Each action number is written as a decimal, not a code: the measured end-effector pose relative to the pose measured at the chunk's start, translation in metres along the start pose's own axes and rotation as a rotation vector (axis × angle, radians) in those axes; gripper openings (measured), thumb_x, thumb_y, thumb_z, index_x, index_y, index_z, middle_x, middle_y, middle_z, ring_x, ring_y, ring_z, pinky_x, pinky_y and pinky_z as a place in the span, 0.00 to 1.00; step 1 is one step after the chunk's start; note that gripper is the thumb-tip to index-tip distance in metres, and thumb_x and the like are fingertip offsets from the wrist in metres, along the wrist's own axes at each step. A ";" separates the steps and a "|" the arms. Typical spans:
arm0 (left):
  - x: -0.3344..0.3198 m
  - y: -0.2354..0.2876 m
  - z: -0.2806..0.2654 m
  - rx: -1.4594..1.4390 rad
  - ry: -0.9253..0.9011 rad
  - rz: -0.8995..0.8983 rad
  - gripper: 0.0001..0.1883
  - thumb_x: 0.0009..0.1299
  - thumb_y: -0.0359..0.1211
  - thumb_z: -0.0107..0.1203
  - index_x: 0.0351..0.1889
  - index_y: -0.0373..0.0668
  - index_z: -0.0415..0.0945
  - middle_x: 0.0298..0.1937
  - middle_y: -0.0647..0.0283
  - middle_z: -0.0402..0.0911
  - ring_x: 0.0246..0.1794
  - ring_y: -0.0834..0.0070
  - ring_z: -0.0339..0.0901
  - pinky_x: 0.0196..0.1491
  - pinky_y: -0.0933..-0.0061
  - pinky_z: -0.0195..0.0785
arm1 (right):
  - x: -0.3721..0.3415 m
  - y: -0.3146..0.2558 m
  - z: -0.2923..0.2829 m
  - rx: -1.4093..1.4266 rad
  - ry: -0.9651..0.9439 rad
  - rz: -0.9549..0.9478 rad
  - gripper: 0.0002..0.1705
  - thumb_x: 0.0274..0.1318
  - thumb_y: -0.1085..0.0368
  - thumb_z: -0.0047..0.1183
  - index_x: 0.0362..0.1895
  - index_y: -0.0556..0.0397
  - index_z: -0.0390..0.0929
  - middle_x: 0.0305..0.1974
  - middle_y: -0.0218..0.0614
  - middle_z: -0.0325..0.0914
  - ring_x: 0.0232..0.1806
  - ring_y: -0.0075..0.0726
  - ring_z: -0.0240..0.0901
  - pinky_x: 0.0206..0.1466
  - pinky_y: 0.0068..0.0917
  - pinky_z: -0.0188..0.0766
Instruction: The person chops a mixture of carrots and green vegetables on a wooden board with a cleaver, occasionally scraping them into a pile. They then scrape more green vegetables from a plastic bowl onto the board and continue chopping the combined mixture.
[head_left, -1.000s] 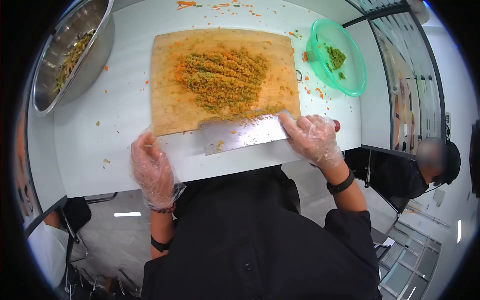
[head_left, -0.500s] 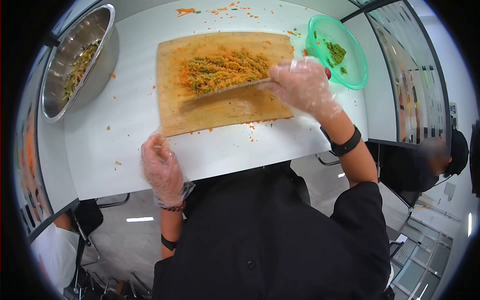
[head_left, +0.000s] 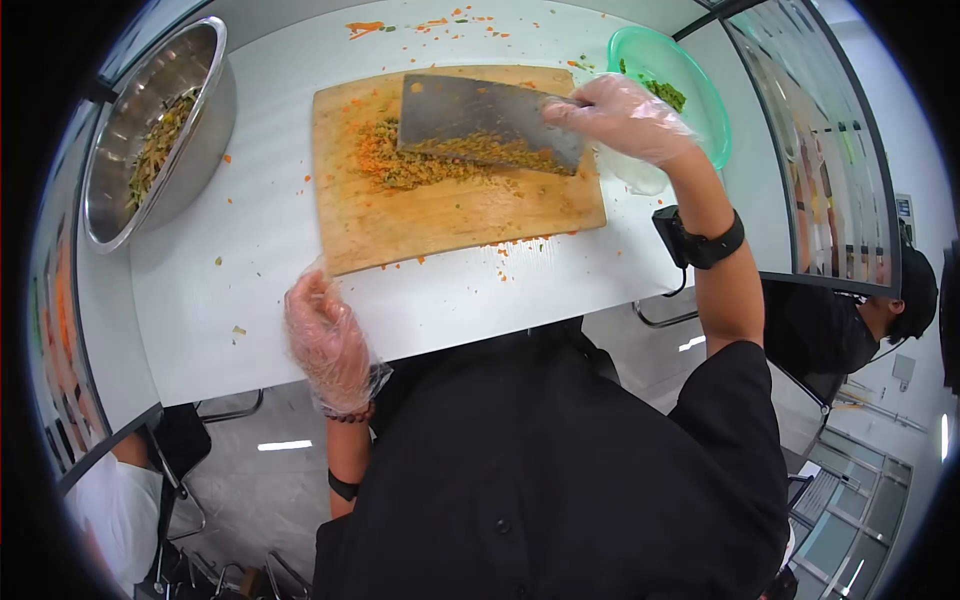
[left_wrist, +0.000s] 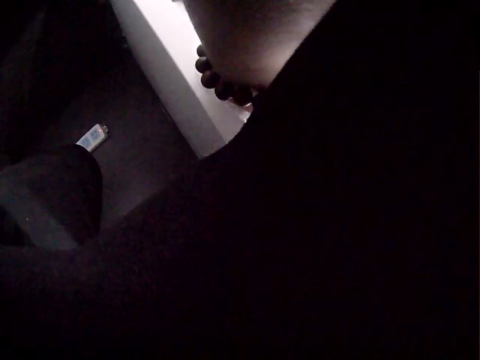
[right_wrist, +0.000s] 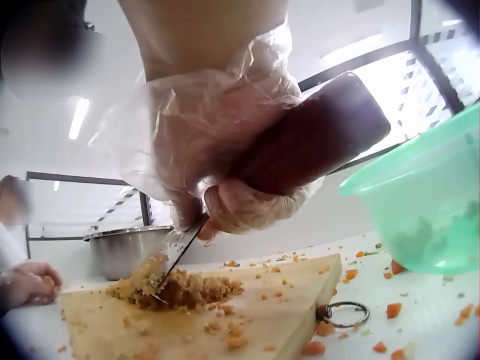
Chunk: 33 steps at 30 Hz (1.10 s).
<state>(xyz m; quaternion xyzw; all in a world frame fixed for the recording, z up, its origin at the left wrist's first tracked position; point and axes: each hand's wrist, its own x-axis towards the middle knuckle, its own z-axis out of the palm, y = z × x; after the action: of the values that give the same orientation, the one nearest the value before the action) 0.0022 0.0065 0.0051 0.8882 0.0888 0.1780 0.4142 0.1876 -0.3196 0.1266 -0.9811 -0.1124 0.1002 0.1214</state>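
While the gloved right hand (head_left: 630, 118) gripped the red-handled cleaver (head_left: 470, 110), its tilted blade met a mound of minced orange-and-green vegetables (head_left: 385, 165) on the wooden cutting board (head_left: 450, 220) — and mince clung along the blade's face. By the board's near left corner was the gloved left hand (head_left: 330, 340), fingers loosely curled; whether they touched wood, one could not tell. A green plastic basin (head_left: 630, 50) stood at the board's right, a stainless-steel bowl (head_left: 205, 165) at its left — both on the white table (head_left: 250, 290).
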 end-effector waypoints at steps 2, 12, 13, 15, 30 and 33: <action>0.000 -0.001 0.000 0.012 0.006 0.018 0.23 0.61 0.23 0.49 0.56 0.39 0.73 0.47 0.54 0.78 0.46 0.56 0.76 0.53 0.58 0.69 | -0.008 0.009 -0.012 0.051 -0.008 0.034 0.35 0.61 0.38 0.55 0.30 0.65 0.81 0.23 0.51 0.73 0.27 0.46 0.71 0.37 0.41 0.69; 0.001 0.002 -0.001 0.035 -0.015 -0.012 0.19 0.70 0.33 0.51 0.57 0.36 0.74 0.47 0.52 0.79 0.45 0.59 0.76 0.52 0.60 0.70 | -0.055 -0.020 0.022 -0.033 0.376 -0.140 0.20 0.66 0.53 0.55 0.31 0.57 0.80 0.24 0.48 0.78 0.29 0.57 0.77 0.34 0.47 0.72; 0.001 0.002 -0.001 0.036 -0.026 -0.020 0.19 0.69 0.32 0.50 0.58 0.36 0.74 0.47 0.52 0.79 0.46 0.59 0.76 0.53 0.60 0.70 | -0.054 -0.024 0.035 -0.087 0.351 -0.146 0.20 0.66 0.52 0.55 0.31 0.57 0.80 0.23 0.47 0.78 0.28 0.56 0.77 0.34 0.47 0.72; 0.001 0.000 -0.002 0.042 -0.040 -0.036 0.20 0.68 0.29 0.49 0.58 0.36 0.73 0.47 0.52 0.79 0.46 0.59 0.76 0.53 0.61 0.70 | -0.052 -0.026 0.041 -0.187 0.321 -0.119 0.20 0.66 0.51 0.54 0.30 0.54 0.80 0.24 0.47 0.78 0.29 0.54 0.77 0.35 0.47 0.73; 0.001 0.000 0.000 0.047 -0.014 -0.011 0.19 0.69 0.28 0.49 0.58 0.37 0.73 0.48 0.53 0.79 0.47 0.60 0.76 0.54 0.63 0.70 | -0.041 -0.038 0.037 -0.259 0.406 -0.291 0.20 0.62 0.54 0.59 0.24 0.54 0.73 0.18 0.44 0.73 0.24 0.53 0.74 0.29 0.45 0.68; 0.001 0.002 -0.002 0.055 -0.035 -0.059 0.19 0.70 0.29 0.50 0.58 0.37 0.73 0.48 0.53 0.79 0.47 0.61 0.76 0.53 0.64 0.70 | -0.043 -0.037 0.039 -0.203 0.355 -0.231 0.18 0.64 0.53 0.55 0.25 0.51 0.76 0.20 0.41 0.76 0.27 0.49 0.77 0.30 0.44 0.70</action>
<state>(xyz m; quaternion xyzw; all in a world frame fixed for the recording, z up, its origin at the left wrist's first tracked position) 0.0022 0.0067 0.0077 0.8992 0.1128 0.1476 0.3962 0.1309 -0.2866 0.1067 -0.9711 -0.2104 -0.1002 0.0506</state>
